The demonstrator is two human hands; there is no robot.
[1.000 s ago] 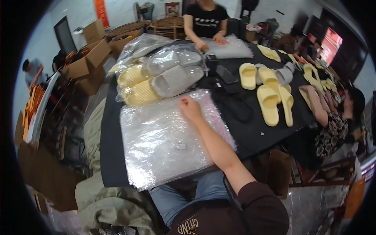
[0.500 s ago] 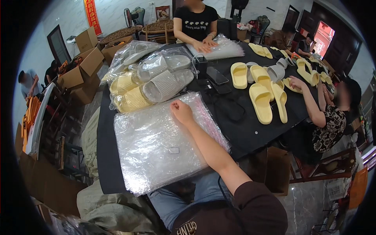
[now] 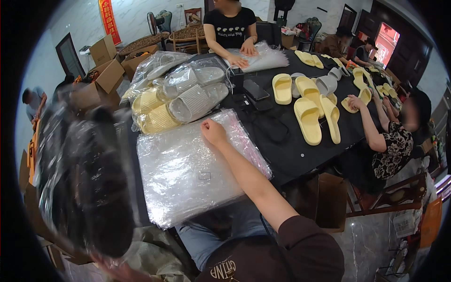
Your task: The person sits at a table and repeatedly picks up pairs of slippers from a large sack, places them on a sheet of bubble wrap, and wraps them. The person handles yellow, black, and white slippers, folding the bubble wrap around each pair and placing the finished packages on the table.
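A stack of clear plastic bags (image 3: 188, 174) lies flat on the black-covered table in front of me. My right hand (image 3: 213, 132) rests at the stack's far edge with its fingers curled closed; whether plastic is pinched in them does not show. On the left, a clear bag with dark slippers (image 3: 101, 183) is raised, blurred by motion. My left hand (image 3: 117, 270) is at the lower end of that bag, partly hidden and smeared, and appears to grip it. Beyond the stack lie bagged grey slippers (image 3: 197, 101) and bagged yellow slippers (image 3: 157, 120).
Loose yellow slippers (image 3: 307, 122) and grey slippers (image 3: 326, 84) spread over the table's right side. A phone (image 3: 256, 89) lies near a black box (image 3: 237, 81). One person (image 3: 230, 28) presses plastic sheets across the table; another (image 3: 394, 141) handles slippers at right. Cardboard boxes (image 3: 110, 77) stand left.
The bag of dark slippers and my left hand have come into view on the left. My right hand stays at the stack's far edge. The person at right has moved a hand on a yellow slipper.
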